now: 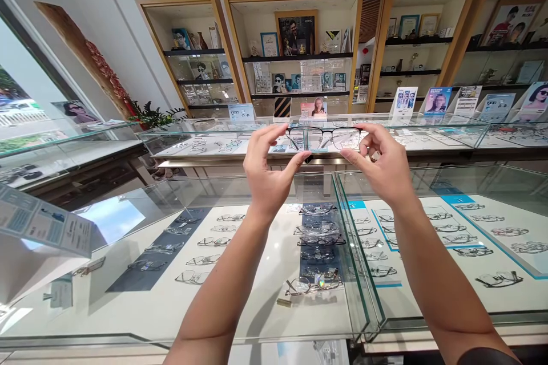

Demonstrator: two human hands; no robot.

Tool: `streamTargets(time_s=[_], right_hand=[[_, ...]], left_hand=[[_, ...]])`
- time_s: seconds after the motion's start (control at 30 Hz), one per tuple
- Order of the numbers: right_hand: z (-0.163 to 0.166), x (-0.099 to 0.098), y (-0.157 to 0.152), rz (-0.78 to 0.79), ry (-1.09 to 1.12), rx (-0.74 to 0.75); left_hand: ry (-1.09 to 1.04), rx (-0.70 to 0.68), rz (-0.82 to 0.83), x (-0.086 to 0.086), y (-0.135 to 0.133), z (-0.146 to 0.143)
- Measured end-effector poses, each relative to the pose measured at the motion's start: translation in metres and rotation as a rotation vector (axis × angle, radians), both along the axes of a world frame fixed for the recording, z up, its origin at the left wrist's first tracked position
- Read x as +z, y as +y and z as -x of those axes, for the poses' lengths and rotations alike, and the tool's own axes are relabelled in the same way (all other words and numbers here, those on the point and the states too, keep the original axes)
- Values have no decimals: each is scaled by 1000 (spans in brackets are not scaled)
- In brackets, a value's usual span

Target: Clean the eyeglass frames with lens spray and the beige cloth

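A pair of eyeglasses point(324, 130) with a dark upper rim is held up at arm's length, level, above the glass display counter. My left hand point(270, 162) pinches its left end between thumb and fingers. At the other end, my right hand point(383, 159) grips the frame the same way, with a small pale tag showing near its fingers. The temples appear folded behind the lenses. Beneath my forearms, rows of eyeglasses point(322, 240) lie inside the counter on white and dark blue panels.
The near counter's glass edge point(357, 296) runs beneath my arms. Farther off stands a second glass counter point(205, 155) with display cards point(405, 104) on top. Wood-framed shelves point(295, 58) line the back wall. A folded leaflet point(47, 219) stands at left.
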State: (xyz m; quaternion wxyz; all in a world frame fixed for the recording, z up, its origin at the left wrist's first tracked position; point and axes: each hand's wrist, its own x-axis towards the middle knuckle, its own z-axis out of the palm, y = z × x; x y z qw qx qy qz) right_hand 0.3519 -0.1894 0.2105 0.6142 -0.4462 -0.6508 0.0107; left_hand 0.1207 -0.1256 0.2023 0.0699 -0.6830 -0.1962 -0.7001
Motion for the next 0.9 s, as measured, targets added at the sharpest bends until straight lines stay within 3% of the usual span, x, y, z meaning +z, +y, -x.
streamTargets(time_s=[0.3,0.9], right_hand=[[12,-2,-3,-183,-124,-143],[16,-9,1,-214,-235,-201]], left_hand=[[-6,-19,49,-9,11,-5],[-57,-13,53,-18,25,-9]])
